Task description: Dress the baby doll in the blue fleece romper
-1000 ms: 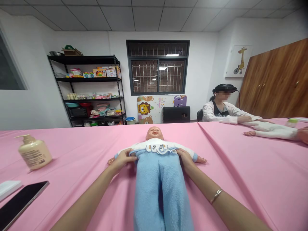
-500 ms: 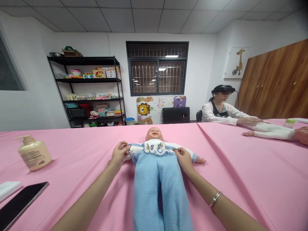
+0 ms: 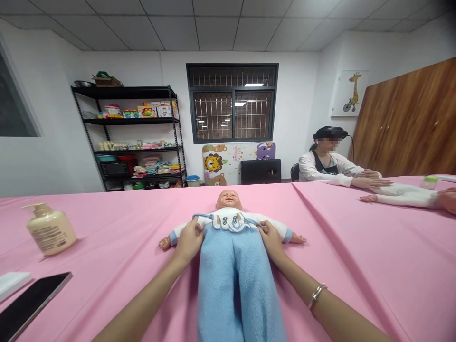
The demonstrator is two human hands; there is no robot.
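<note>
A baby doll [image 3: 228, 200] lies on its back before me, head away from me, arms spread. It wears a white top with blue cuffs and light-blue fleece overalls [image 3: 221, 275] with an elephant face on the bib. At the bib's left side, my left hand [image 3: 190, 240] is closed on the overalls' edge by the blue-trimmed strap, thumb and fingers pinched. My right hand [image 3: 272, 240] pinches the opposite edge near the other strap and wears a silver bangle on its wrist. The fingertips of both hands are partly hidden.
A pump bottle [image 3: 52, 229] and a phone [image 3: 33, 304] lie to the left on the pink cloth [image 3: 124, 247], near a white flat object [image 3: 14, 285]. At the right, a co-worker [image 3: 324, 164] touches another doll [image 3: 409, 194]. A black shelf [image 3: 131, 121] stands behind.
My left hand has moved right and slightly nearer, from the outstretched strap to the side of the overalls, uncovering the doll's hand. My right hand has hardly moved.
</note>
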